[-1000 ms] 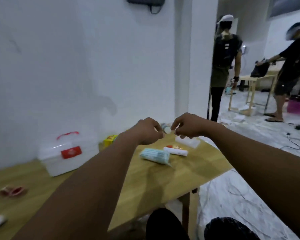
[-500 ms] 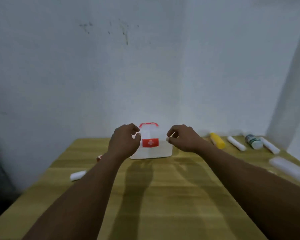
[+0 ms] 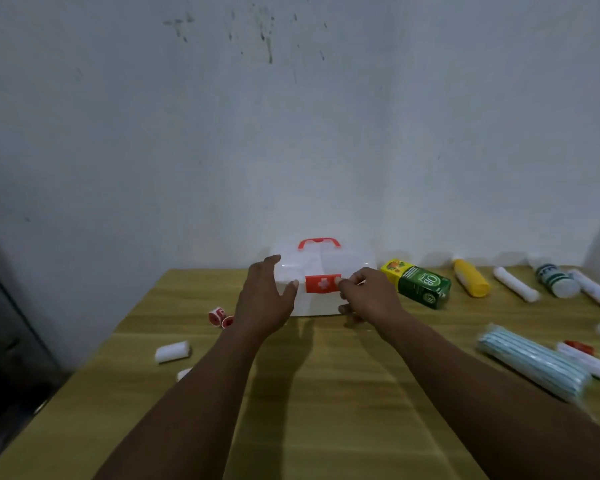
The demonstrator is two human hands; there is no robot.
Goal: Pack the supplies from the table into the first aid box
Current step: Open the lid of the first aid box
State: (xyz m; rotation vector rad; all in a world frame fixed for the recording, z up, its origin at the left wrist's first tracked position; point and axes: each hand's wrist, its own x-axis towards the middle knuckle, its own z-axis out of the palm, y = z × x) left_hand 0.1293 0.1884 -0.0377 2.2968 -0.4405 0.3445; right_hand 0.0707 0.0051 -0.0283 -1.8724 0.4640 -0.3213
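Observation:
The white first aid box (image 3: 347, 264) stands shut against the wall, with a red handle (image 3: 319, 242) and a red latch (image 3: 319, 284) bearing a white cross. My left hand (image 3: 264, 300) is spread open against the box's left front corner. My right hand (image 3: 368, 296) has its fingertips pinched on the latch's right edge. To the right lie a green and yellow carton (image 3: 420, 285), a yellow bottle (image 3: 471, 277), a white roll (image 3: 515, 284), a green-white bottle (image 3: 556, 280) and a pack of face masks (image 3: 534, 365).
Two red-white tape rolls (image 3: 219, 317) and a white bandage roll (image 3: 172, 351) lie left of my left arm on the wooden table (image 3: 326, 393). White tubes (image 3: 596, 294) lie near the right edge. The wall stands right behind the box.
My view swung from the table's right end and the room beyond onto the box. My hands let go of a small bottle and reached forward onto the box, the right one onto the latch.

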